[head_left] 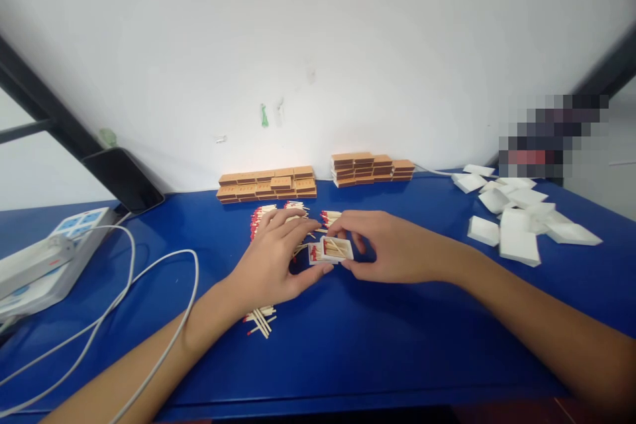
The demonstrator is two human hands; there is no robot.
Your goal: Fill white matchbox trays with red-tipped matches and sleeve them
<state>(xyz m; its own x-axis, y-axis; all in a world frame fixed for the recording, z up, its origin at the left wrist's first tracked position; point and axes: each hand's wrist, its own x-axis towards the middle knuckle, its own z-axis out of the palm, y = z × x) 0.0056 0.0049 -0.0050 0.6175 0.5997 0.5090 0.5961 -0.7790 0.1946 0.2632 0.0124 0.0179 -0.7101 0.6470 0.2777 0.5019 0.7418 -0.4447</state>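
Observation:
Two small white matchbox trays meet between my hands, one partly overlapping the other. Red-headed matches lie inside both the left matchbox tray [312,259] and the right matchbox tray [351,256]. My left hand [273,255] curves around the left tray, thumb along the near edge and fingers over the far side; its exact contact is partly hidden. My right hand [385,245] pinches the right tray between thumb and fingers. Loose matches [261,217] are heaped behind and under my left hand. More loose matches [261,321] lie crossed beside my left wrist.
Orange matchboxes form a left stack [268,184] and a right stack [370,169] by the wall. White trays [519,232] are scattered at right. At left are a phone [126,179], a power strip [87,258] and a white cable [193,271] looping across my left forearm.

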